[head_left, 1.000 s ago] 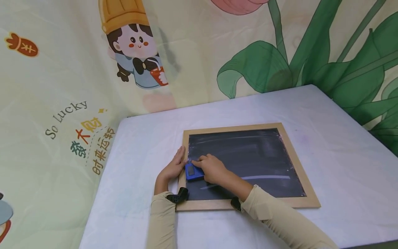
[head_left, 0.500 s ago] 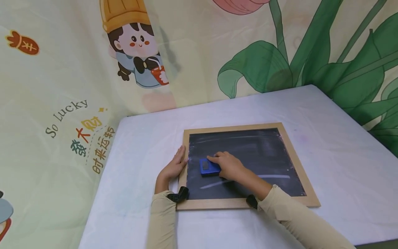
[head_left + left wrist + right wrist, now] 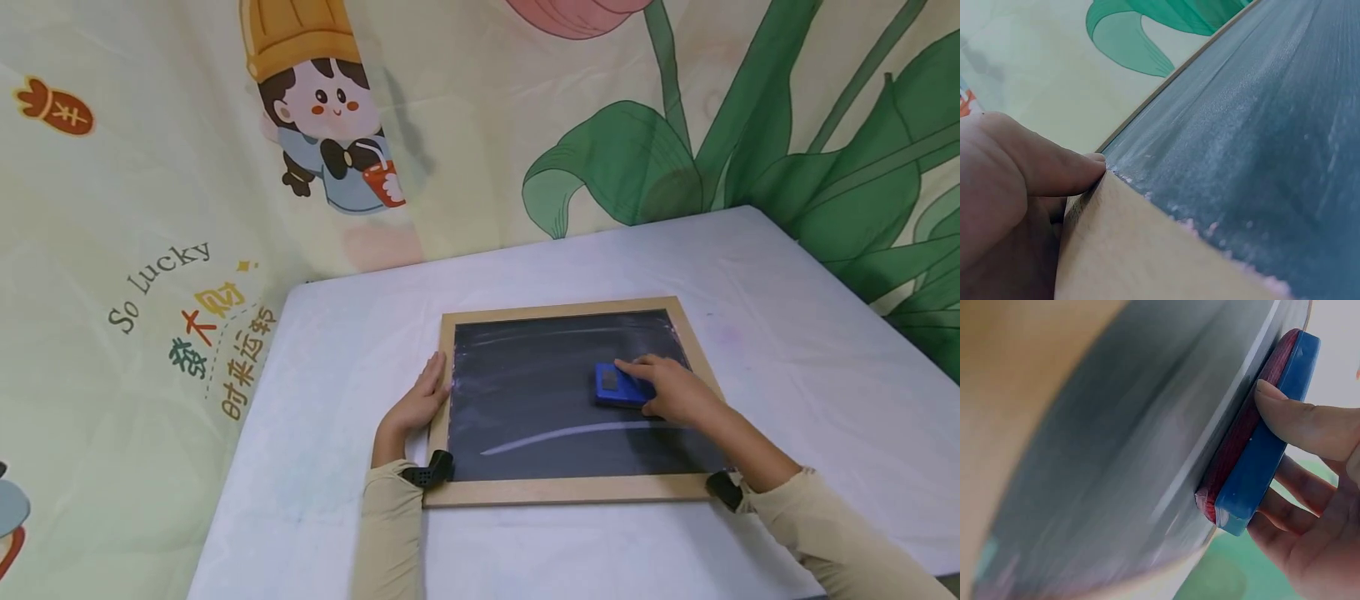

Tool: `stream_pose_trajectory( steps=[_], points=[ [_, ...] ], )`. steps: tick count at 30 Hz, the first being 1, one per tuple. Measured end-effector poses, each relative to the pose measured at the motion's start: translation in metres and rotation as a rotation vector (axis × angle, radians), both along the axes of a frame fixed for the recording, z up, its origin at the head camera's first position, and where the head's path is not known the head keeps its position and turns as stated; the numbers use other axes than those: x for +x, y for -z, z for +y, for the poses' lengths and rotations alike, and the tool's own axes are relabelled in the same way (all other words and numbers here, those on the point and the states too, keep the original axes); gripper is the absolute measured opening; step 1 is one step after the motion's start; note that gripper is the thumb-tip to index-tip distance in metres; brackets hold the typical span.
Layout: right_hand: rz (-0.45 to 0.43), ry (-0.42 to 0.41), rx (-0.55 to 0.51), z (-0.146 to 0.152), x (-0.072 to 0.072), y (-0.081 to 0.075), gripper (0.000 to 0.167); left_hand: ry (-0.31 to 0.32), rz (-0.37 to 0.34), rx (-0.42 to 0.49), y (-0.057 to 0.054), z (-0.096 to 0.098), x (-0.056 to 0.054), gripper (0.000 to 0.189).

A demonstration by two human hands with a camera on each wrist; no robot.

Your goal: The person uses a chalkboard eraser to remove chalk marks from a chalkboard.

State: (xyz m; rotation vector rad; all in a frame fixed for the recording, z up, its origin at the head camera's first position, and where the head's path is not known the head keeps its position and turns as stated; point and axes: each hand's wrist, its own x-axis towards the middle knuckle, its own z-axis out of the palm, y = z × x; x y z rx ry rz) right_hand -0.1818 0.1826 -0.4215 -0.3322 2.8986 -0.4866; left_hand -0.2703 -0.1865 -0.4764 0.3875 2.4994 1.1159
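Observation:
A small blackboard (image 3: 525, 367) with a light wooden frame lies flat on the table. At its left edge my left hand (image 3: 416, 408) holds the frame, thumb (image 3: 1075, 172) over the wood and the other fingers along the outer side. My right hand (image 3: 678, 392) grips a blue eraser (image 3: 615, 387) on the right half of the board. The right wrist view shows the eraser's dark red felt (image 3: 1241, 437) facing the board, with my thumb along one side and fingers on the other. A pale chalk line (image 3: 555, 434) curves across the lower board, partly hidden by my right hand.
A white cloth covers the table (image 3: 360, 333). Behind and to the left hangs a printed backdrop (image 3: 465, 125) with a cartoon figure and green leaves. Black wrist cameras (image 3: 429, 472) sit at both wrists. Faint chalk smears mark the board's upper part.
My right hand has slid the eraser from the board's left edge across to its right half, above the chalk line. The left hand stays at the frame.

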Motion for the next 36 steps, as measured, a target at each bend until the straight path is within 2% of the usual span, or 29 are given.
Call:
stream_pose_trajectory(
  steps=[5,10,19,24,31,36],
  points=[
    [0.007,0.026,-0.020,0.027,0.004,0.004,0.073,-0.003,0.001,0.006,0.001,-0.001,0.002,0.061],
    [0.031,0.015,-0.019,0.029,0.007,0.007,0.073,0.005,0.007,0.014,0.002,-0.003,0.001,0.061],
    [0.013,-0.008,0.005,0.030,0.038,0.006,0.073,0.014,0.000,0.010,0.003,-0.002,-0.002,0.062],
    [-0.016,-0.021,0.018,0.031,0.047,0.005,0.073,0.025,0.007,0.013,0.002,-0.001,-0.003,0.061],
    [0.019,-0.021,-0.020,0.028,0.046,0.004,0.073,0.035,0.011,0.005,0.000,0.002,-0.002,0.060],
    [0.032,-0.075,-0.005,-0.011,0.035,-0.001,0.072,0.018,0.011,0.016,-0.002,0.001,-0.001,0.060]
  ],
)
